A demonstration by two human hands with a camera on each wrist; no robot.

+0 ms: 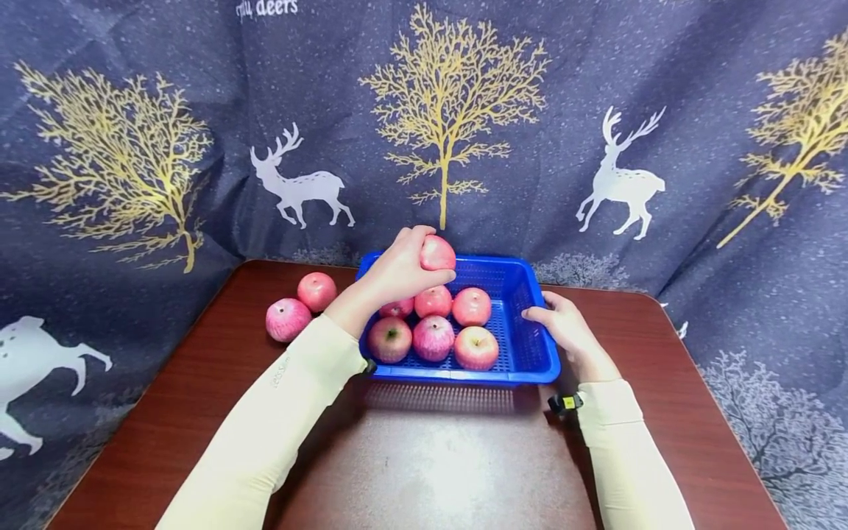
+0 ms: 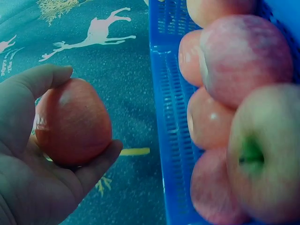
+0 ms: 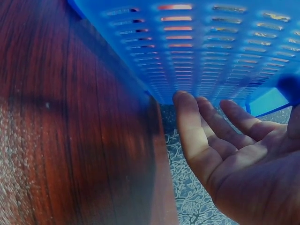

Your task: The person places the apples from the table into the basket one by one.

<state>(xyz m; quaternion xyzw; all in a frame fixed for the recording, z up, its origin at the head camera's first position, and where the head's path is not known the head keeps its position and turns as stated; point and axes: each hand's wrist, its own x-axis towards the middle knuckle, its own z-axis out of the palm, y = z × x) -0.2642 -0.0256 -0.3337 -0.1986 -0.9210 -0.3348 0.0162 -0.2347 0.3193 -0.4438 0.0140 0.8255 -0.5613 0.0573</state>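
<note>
My left hand (image 1: 397, 269) grips 1 apple (image 1: 438, 253); right hand (image 1: 563, 324) relaxed against basket (image 1: 530, 353). 5 apples inside, 2 on tabletop (image 1: 430, 456) at 9 o'clock.

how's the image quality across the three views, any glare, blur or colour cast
Head view: sharp, bent at the edges by a wide lens, with soft glare on the table and a shadow before the basket. Left wrist view: bluish cast, the near apples blurred, the held apple fairly clear. Right wrist view: bluish, soft, with the right hand shadowed.
</note>
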